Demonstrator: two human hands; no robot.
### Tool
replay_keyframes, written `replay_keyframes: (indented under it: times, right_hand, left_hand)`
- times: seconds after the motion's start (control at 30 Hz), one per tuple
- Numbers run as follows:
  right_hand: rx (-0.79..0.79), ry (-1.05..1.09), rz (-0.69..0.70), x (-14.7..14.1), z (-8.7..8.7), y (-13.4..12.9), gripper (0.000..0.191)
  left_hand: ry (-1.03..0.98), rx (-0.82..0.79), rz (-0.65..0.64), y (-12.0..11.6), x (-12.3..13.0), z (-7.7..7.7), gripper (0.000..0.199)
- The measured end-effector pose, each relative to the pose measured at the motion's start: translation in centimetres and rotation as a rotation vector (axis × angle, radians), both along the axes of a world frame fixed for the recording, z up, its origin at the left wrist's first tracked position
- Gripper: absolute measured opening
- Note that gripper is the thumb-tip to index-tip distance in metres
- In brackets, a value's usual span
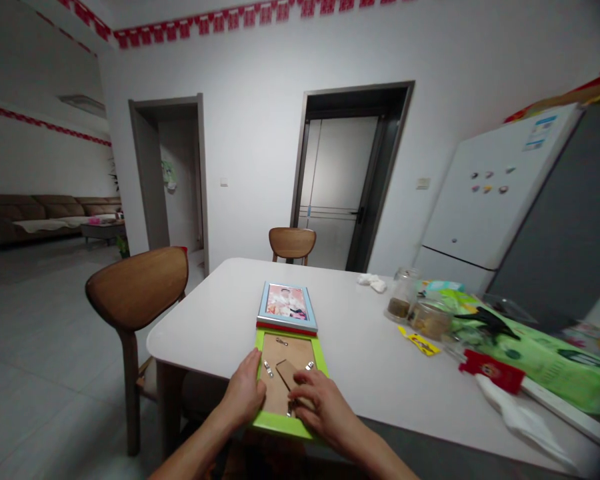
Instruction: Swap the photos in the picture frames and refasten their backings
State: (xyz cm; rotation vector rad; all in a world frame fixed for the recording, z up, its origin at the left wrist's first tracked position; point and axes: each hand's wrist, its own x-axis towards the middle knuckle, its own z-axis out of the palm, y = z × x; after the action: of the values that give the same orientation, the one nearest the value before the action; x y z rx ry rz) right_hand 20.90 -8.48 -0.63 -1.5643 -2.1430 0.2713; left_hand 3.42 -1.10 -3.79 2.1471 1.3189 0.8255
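Observation:
A green picture frame (283,424) lies face down at the table's near edge, its brown backing board (273,397) showing. Small metal clips (269,369) sit around the board, and a slanting stand flap (287,371) is at its middle. My left hand (247,390) grips the frame's left side. Over the lower right of the board, my right hand (320,403) has its fingers curled together at the stand flap and the bottom clip; what they pinch is partly hidden. Just beyond, touching or nearly touching the green frame, lies a light blue picture frame (263,310), face up, on something red.
On the white table (200,320), the right side holds glass jars (399,307), a yellow packet (423,343), a red packet (493,371), a green package (555,360) and crumpled tissue (373,283). Wooden chairs stand left (140,293) and at the far side (293,241).

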Motion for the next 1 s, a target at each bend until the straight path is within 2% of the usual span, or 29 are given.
replay_keyframes:
  times: [0.17,0.4,0.5,0.67,0.77,1.0]
  right_hand:
    - [-0.02,-0.027,-0.002,-0.1,-0.6,1.2,0.012]
    - [0.029,0.012,-0.072,-1.0,-0.9,1.1,0.009]
    - [0.04,0.019,-0.089,-0.9,-0.7,0.9,0.011]
    - [0.051,-0.045,-0.301,-0.1,-0.6,0.4,0.029]
    - [0.011,-0.055,-0.306,0.1,-0.6,0.5,0.029]
    - [-0.011,0.048,-0.319,0.3,-0.1,1.1,0.035]
  left_hand:
    - [0.028,0.008,0.021,0.2,0.1,-0.5,0.062]
    - [0.065,0.021,0.038,0.1,0.6,-0.7,0.063]
    - [0.075,0.02,0.032,0.0,0.8,-0.5,0.064]
    - [0.067,-0.016,0.008,-0.1,1.4,0.1,0.065]
    - [0.073,-0.021,-0.002,-0.1,1.8,0.4,0.065]
    - [-0.002,-0.022,-0.006,0.0,1.5,-0.2,0.059]
